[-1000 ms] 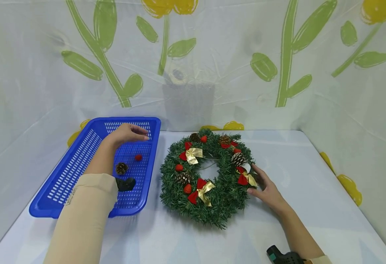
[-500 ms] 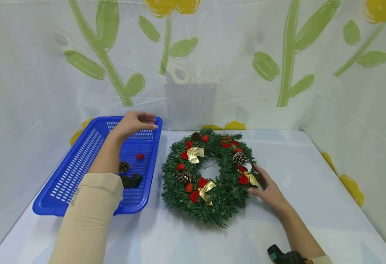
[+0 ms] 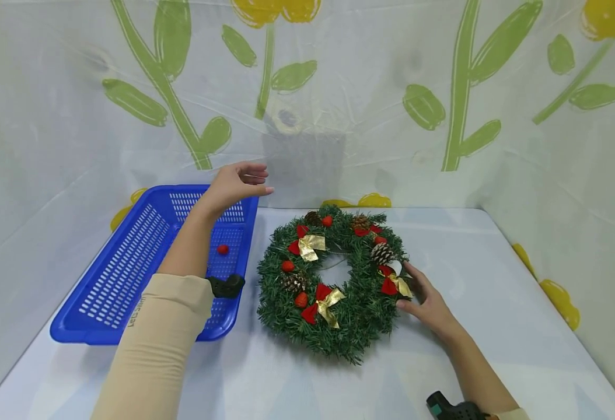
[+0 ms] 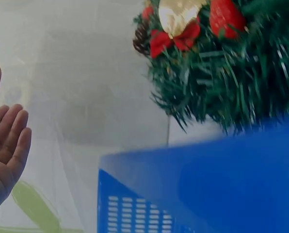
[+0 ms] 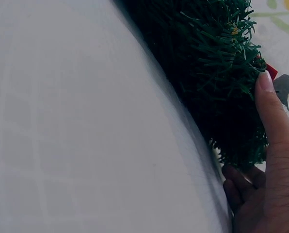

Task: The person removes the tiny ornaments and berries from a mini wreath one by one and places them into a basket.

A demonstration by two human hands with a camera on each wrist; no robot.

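Note:
My left hand [image 3: 240,184] is held in the air over the far right corner of the blue basket [image 3: 68,332], its fingers loosely bent and apart from the thumb. Nothing is in it; the left wrist view shows the bare palm. Beside the basket lies a green Christmas wreath [image 3: 357,326], decorated with red and gold bows [image 3: 330,297], pine cones [image 3: 382,253] and red berries [image 3: 287,266]. My right hand [image 3: 429,303] holds the wreath's right edge. In the right wrist view the thumb [image 5: 275,111] lies over the greenery and the fingers curl below.
One loose red berry [image 3: 223,249] lies in the basket, partly framed by my left forearm. Black camera mounts [image 3: 226,286] sit on both wrists. A white cloth wall with printed flowers rises behind the white table [image 3: 496,303].
My left hand has risen and moved right, from inside the basket to above its far right corner. The forearm now hides the pine cone in the basket. My right hand stays on the wreath.

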